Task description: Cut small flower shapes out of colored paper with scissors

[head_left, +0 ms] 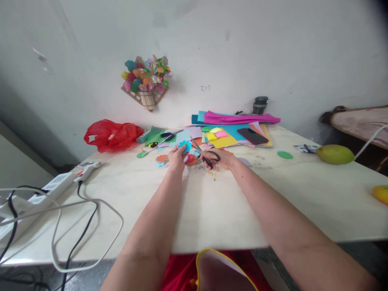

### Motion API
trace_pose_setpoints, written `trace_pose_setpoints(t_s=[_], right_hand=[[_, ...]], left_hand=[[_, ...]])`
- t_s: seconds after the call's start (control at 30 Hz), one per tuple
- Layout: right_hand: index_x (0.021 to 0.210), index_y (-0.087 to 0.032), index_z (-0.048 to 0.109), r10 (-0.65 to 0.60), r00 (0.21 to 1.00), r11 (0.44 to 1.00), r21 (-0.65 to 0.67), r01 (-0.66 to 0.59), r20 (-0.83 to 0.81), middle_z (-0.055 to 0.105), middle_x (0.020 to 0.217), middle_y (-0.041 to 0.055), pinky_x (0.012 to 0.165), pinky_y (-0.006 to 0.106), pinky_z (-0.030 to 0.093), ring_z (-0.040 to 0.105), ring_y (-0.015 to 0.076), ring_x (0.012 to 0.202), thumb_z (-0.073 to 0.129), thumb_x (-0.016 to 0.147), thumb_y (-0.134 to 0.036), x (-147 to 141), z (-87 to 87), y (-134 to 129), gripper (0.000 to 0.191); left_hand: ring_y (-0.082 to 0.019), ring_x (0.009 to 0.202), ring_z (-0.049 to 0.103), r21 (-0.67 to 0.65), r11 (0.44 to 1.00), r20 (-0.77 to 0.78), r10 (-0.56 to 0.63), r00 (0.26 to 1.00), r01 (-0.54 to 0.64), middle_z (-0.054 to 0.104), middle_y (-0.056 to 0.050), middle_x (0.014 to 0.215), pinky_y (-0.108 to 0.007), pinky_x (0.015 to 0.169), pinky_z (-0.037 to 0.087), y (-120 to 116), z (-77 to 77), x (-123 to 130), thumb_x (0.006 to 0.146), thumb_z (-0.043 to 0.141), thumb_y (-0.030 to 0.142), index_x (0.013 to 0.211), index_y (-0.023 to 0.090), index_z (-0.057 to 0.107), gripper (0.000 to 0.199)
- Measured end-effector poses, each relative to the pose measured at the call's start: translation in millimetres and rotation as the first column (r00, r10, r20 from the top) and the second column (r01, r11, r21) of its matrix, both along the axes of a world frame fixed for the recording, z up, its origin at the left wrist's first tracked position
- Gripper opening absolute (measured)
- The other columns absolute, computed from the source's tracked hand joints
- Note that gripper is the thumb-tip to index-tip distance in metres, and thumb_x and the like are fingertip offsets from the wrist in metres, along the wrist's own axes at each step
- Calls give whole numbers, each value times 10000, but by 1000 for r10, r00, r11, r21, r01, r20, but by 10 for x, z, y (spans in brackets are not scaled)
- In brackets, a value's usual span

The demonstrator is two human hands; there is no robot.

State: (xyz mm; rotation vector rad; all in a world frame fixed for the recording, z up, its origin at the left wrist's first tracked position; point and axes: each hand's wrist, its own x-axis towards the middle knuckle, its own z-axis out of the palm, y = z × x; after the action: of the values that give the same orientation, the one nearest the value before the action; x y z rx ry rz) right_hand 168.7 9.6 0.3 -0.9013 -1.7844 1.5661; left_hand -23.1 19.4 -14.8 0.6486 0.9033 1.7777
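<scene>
My left hand (178, 157) pinches a blue scalloped paper piece (185, 145) above the table. Just to its right, my right hand (216, 158) has its fingers in the black handles of a pair of scissors (198, 147), whose blades point up and left toward the blue piece. Below and around both hands lie an orange paper flower (161, 158), red and other coloured cutouts, and small paper scraps (215, 176). A second pair of scissors (171, 135) rests on green paper behind my left hand.
Coloured sheets (236, 117) and a phone (253, 136) lie at the back. A red plastic bag (110, 135) is back left, with power strips (57, 182) and cables at left. A green mango (335, 154) and a green paper circle (285, 154) sit at right.
</scene>
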Motion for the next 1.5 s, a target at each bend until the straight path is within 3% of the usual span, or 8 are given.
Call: trace_pose_setpoints(t_s=[0.17,0.47,0.87,1.2,1.37,1.5], right_hand=[[801,-165,629,-47,999,999,-12,47,-10,690,593,23,367,182,359,610,114,446,704,961,-471,-60,-15,-5,353],[802,-178,614,-116,992,993,8,116,-58,682,577,11,352,170,347,603,108,447,724,948,-520,-154,-73,6,388],[761,-176,626,-158,984,985,60,163,-81,685,613,34,368,184,394,632,129,498,727,906,-638,-180,-96,-8,494],[776,-169,615,-190,980,980,46,193,-61,642,564,12,354,185,357,571,113,439,683,982,-491,-213,-77,-25,389],[749,-171,594,-193,980,978,71,197,-52,624,555,-2,359,185,355,541,101,428,698,975,-496,-212,-82,-21,409],[721,-175,582,-192,980,978,74,195,-53,620,552,0,358,190,352,518,96,416,724,960,-495,-214,-88,-17,423]], left_hand=[[-174,718,732,-28,1000,28,-11,1000,12,695,8,669,-345,828,619,-23,17,45,616,916,165,703,190,606,323],[-138,589,688,-26,996,17,-84,996,85,665,30,622,-266,669,591,-43,-12,171,608,941,186,698,189,599,354],[-141,633,705,-4,998,60,-63,996,64,727,-12,694,-291,751,607,-59,4,240,664,896,136,721,172,649,256],[-105,577,653,10,999,52,-43,998,42,699,15,642,-248,692,624,-100,35,272,664,875,157,718,179,627,255],[-122,596,677,-17,999,30,-27,999,28,687,4,676,-292,748,609,-94,19,281,716,870,144,736,179,597,277],[-109,572,660,-21,1000,41,-20,999,21,682,17,665,-263,707,593,-88,10,290,715,860,119,720,183,590,278]])
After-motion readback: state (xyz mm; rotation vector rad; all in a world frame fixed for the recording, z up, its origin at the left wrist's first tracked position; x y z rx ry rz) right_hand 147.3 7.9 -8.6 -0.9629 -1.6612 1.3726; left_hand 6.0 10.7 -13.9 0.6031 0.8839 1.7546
